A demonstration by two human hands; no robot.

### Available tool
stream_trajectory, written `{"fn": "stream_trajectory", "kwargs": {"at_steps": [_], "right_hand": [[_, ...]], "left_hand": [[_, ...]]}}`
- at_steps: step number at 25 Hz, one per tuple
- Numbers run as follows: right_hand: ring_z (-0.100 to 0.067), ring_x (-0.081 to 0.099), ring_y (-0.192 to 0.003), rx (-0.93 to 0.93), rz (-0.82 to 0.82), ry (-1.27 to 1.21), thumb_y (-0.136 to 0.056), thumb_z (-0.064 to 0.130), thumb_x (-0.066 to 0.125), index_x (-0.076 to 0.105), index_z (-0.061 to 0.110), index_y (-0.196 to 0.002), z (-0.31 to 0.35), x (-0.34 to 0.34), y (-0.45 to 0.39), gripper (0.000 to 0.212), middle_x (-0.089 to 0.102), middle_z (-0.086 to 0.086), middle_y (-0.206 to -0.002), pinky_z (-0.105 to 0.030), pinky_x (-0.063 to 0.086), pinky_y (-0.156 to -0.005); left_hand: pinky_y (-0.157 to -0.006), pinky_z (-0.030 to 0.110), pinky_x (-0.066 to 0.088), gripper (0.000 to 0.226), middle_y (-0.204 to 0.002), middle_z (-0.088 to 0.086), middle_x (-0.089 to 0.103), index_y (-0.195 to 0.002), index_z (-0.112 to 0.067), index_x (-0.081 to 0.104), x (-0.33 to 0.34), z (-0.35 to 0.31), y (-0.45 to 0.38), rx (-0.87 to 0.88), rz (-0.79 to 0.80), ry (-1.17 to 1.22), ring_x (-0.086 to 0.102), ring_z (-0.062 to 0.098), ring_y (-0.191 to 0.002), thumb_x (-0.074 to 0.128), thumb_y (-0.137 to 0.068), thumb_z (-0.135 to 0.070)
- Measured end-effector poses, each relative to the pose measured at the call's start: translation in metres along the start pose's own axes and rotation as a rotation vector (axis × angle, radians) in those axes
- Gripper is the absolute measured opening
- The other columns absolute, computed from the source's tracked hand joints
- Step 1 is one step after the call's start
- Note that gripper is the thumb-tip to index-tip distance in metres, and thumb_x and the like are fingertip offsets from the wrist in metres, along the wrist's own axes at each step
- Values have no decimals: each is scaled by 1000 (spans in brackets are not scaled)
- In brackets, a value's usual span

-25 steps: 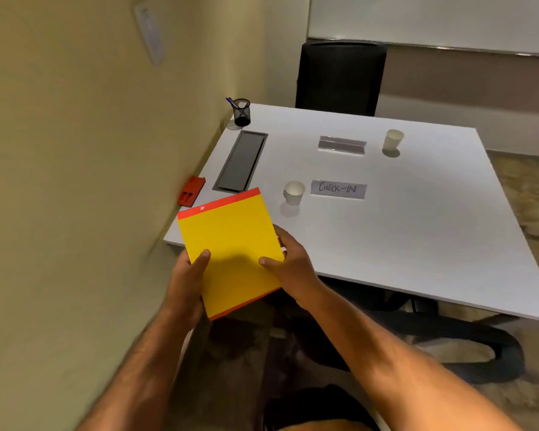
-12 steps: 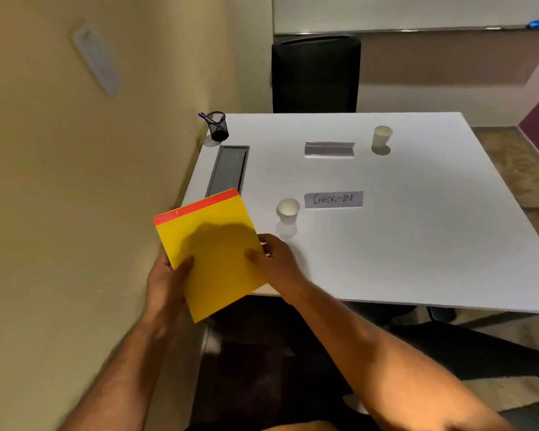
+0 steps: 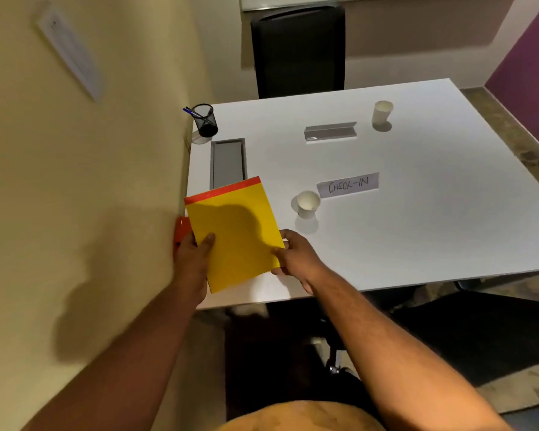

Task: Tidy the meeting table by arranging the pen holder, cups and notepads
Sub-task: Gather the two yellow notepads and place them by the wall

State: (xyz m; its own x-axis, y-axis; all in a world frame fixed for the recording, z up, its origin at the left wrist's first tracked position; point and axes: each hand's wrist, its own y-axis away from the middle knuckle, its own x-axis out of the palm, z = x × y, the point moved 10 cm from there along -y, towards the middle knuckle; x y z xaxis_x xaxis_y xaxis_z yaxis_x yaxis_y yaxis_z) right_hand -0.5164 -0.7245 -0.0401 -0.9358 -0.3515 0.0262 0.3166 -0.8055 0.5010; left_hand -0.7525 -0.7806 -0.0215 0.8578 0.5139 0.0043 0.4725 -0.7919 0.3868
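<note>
I hold a yellow notepad (image 3: 235,231) with a red top strip over the near left corner of the white table (image 3: 417,219). My left hand (image 3: 193,259) grips its lower left edge, thumb on top. My right hand (image 3: 296,255) pinches its right edge. A white paper cup (image 3: 307,204) stands just right of the pad. A second cup (image 3: 381,112) stands at the far right. A black mesh pen holder (image 3: 205,121) with pens sits at the far left corner by the wall.
A "CHECK-IN" card (image 3: 349,185) lies beside the near cup. A metal sign stand (image 3: 330,132) sits mid-table. A grey cable hatch (image 3: 227,161) is set in the table's left side. An orange object (image 3: 181,228) shows behind the pad. A black chair (image 3: 297,51) stands beyond.
Both hands have carried the notepad forward over the table's near left corner. The view has shifted closer to the table.
</note>
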Motion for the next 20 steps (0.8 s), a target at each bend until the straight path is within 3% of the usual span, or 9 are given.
{"fn": "stream_trajectory", "kwargs": {"at_steps": [4, 7, 10, 13, 17, 20], "right_hand": [[-31, 71, -105, 20, -70, 15, -105, 11, 50, 59, 22, -126, -8, 30, -18, 25, 67, -11, -123, -40, 66, -79], [-36, 71, -99, -10, -112, 36, -105, 10, 49, 59, 22, -124, -4, 39, -34, 25, 68, -14, -113, -40, 66, -77], [-24, 63, -75, -56, -158, 54, -104, 6, 48, 58, 16, -127, 7, 44, -60, 26, 64, -13, -97, -32, 62, -66], [-20, 61, -63, -66, -215, 55, -103, 2, 47, 59, 13, -123, 14, 47, -96, 26, 64, -14, -91, -38, 59, -63], [-23, 63, -66, -45, -271, 13, -102, 1, 45, 58, 16, -122, 33, 55, -151, 27, 66, -11, -91, -52, 61, -75], [-28, 64, -70, -7, -259, -13, -101, 2, 45, 57, 17, -123, 49, 65, -199, 30, 68, -20, -104, -46, 61, -70]], "left_hand": [[-100, 64, 52, 46, -136, 4, 65, -144, -36, 53, -20, -3, -15, -17, -64, -51, 65, 36, -116, 64, -100, -37], [-100, 60, 52, 57, -136, 2, 64, -153, -29, 45, -29, -7, -35, -21, -74, -123, 64, 34, -115, 65, -100, -34], [-102, 53, 52, 48, -127, 0, 65, -146, -23, 53, -40, 1, -55, -72, -114, -136, 64, 31, -114, 64, -100, -19], [-88, 43, 57, 42, -123, 2, 67, -139, -19, 57, -43, 15, -72, -134, -104, -116, 66, 24, -103, 64, -98, -11], [-74, 39, 53, 33, -120, 10, 71, -127, -24, 62, -45, 12, -100, -192, -93, -233, 62, 19, -88, 67, -95, -18], [-80, 38, 55, 32, -116, 4, 70, -124, -24, 60, -45, -17, -131, -190, -104, -339, 64, 20, -94, 70, -93, -25]]}}
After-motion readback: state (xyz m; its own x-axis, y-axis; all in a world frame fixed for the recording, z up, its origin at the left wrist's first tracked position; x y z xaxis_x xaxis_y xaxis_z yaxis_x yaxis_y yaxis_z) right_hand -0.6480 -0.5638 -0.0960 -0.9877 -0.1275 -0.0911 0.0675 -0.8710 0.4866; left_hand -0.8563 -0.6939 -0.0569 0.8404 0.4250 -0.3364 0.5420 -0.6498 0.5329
